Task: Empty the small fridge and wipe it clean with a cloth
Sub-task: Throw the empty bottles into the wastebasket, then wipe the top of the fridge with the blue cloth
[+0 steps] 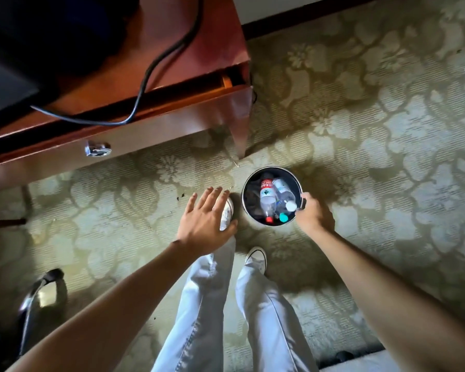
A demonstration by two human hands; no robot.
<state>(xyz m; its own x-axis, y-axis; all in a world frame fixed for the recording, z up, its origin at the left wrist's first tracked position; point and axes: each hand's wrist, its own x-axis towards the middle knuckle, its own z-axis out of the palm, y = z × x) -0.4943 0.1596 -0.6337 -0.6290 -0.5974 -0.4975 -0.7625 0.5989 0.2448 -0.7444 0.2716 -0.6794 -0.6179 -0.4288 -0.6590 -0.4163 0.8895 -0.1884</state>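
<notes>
My right hand (310, 213) is curled over the rim of the small round bin (254, 181), fingers pinching its edge on the side nearest my wrist. Whether the bin rests on the carpet (387, 130) or hangs just off it, I cannot tell. Inside it, right under my fingertips, lie three plastic bottles: the red-capped bottle (267, 200) with the red label, a teal-capped bottle (283, 217) beside it, and a white-capped bottle (286, 197) whose cap almost touches my fingers. Something dark is bunched up in the far side of the bin; I cannot say what.

My left hand (206, 214) is empty, fingers spread and straight, hovering on the other side of the bin above my left shoe (227, 213).

I judge I am in the emptying step: these bottles look like the fridge's contents, gathered in the bin. The fridge itself is not clearly in view; the dark shape up beyond my left hand, past the wooden table (172, 114) with its black cable (156, 65), may be it, but I cannot be sure. No cloth shows anywhere.

Next I would need to settle the bin out of my way, keeping it level so the bottles do not roll out, then free both hands, find a cloth and turn back toward the fridge.
</notes>
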